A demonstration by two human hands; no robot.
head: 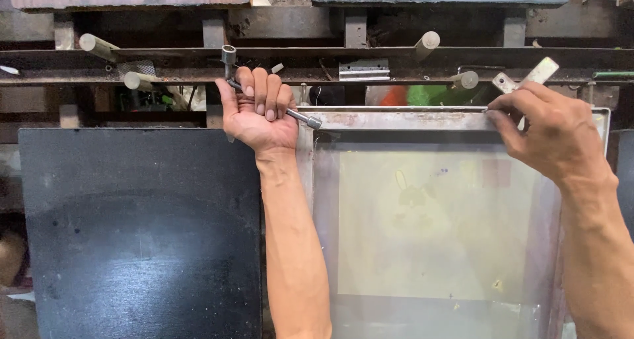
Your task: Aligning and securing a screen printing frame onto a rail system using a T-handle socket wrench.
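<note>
Your left hand [259, 108] fisted on grey metal socket wrench [274, 104]; keep it square | right hand [551, 131] fingers pinching aluminium-framed printing screen [396, 120]; steady it

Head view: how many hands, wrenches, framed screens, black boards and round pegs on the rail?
Hands: 2, left hand and right hand
Socket wrench: 1
Framed screen: 1
Black board: 1
Round pegs: 4
Total: 9
</note>
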